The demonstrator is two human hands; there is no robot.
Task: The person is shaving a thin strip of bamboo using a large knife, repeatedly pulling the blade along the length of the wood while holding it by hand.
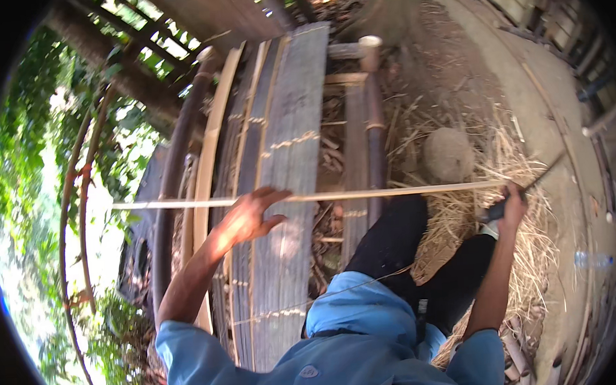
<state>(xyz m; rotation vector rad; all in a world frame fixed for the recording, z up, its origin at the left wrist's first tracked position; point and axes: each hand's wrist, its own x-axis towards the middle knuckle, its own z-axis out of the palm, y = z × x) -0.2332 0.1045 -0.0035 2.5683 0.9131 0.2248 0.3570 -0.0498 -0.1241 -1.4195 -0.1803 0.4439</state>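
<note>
Two bare hands are seen at one long pale bamboo strip, which is laid level across the view, from the greenery on the left to the straw on the right

Left hand: held over the strip near its middle, above a bench of grey split-bamboo slats. The fingers are loosely spread and curled forward; the strip is met at the fingertips, passing just under them, while the thumb is kept below and apart from it. Whether the strip is pinched or only steadied cannot be told.

Right hand: closed in a fist around the dark handle of a long-bladed knife. The fingers are pressed together about the handle. The blade is pointed up and to the right, and the right end of the strip is met just above the knuckles, at the base of the blade.

Surroundings: a bamboo post is set upright-looking beside the bench; a rounded grey stone is lying in dry straw just beyond the strip. A clear plastic bottle is lying on the ground, well apart to the right. Black trousers and a blue shirt are seen at the lower edge
</note>
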